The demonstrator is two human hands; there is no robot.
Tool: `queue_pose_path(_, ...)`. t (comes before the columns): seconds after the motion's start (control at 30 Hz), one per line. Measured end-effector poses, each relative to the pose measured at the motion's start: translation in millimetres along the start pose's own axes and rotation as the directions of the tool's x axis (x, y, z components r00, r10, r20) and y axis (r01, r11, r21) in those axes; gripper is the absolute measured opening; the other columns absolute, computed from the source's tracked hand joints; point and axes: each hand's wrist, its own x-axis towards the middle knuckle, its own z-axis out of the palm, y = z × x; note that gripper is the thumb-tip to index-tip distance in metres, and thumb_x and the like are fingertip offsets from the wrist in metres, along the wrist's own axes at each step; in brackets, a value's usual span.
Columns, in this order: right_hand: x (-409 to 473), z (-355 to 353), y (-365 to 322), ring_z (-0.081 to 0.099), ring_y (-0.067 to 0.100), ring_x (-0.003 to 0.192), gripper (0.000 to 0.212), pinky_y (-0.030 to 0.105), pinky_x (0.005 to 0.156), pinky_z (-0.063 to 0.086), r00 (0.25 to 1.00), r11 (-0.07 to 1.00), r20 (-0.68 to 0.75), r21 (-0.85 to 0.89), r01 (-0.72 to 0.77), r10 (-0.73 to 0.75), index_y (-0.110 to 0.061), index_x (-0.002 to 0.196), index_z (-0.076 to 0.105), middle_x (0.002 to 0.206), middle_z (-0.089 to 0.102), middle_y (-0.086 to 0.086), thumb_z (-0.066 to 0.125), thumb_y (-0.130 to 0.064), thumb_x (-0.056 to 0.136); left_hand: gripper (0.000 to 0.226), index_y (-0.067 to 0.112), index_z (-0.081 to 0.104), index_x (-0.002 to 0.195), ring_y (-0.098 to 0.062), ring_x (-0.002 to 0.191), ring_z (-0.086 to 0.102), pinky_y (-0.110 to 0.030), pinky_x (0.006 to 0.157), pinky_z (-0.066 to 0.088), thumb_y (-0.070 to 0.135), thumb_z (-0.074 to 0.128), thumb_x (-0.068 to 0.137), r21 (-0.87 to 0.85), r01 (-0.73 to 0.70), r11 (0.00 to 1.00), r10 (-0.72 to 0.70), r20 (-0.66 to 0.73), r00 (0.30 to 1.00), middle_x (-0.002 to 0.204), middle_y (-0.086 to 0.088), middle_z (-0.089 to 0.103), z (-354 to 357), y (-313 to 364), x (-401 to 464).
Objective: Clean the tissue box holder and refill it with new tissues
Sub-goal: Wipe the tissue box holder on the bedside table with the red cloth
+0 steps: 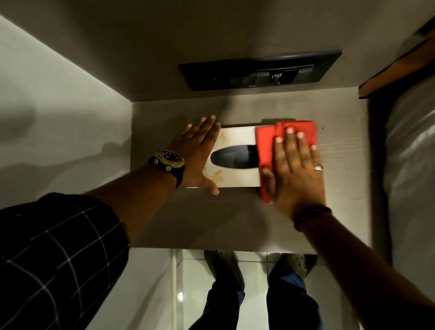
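A white tissue box holder lies flat on a small grey shelf, its dark oval slot facing up. Yellowish stains mark its top near the left end. My left hand lies flat over the holder's left end, fingers spread, thumb hooked over the near edge. A folded red cloth covers the holder's right end. My right hand presses flat on that cloth, fingers extended. The slot looks dark inside, and I see no tissue in it.
A black switch panel is on the wall behind the shelf. A pale wall closes the left side. A bed edge with light bedding stands at the right. My feet stand on the tiled floor below the shelf.
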Motion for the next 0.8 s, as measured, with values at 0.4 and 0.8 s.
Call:
queue_pose_path(0.4,32,-9,-15,0.001,0.04,0.149,0.069,0.052,0.121,0.005,0.96,0.961,-0.037,0.027,-0.277,0.277,-0.001,0.153,0.006,0.161,0.002,0.024,0.022,-0.043,0.102,0.152,0.012,-0.026,0.146,-0.026,0.146,-0.021,-0.036,0.112,-0.015,0.083,0.067,0.05,0.008,-0.003,1.0,0.003,0.007,1.0,0.158,-0.009,-0.027,1,3,-1)
queue_pose_path(0.8,30,-13,-54,0.006,0.03,0.151,0.062,0.043,0.12,-0.003,0.996,0.935,-0.079,0.349,0.062,-0.036,-0.007,0.153,0.018,0.162,0.011,0.016,0.027,-0.039,0.101,0.152,0.015,-0.023,0.148,-0.022,0.144,-0.022,-0.037,0.113,-0.012,0.089,0.061,0.046,0.002,-0.023,1.0,0.023,-0.007,1.0,0.159,-0.008,-0.026,3,-3,2)
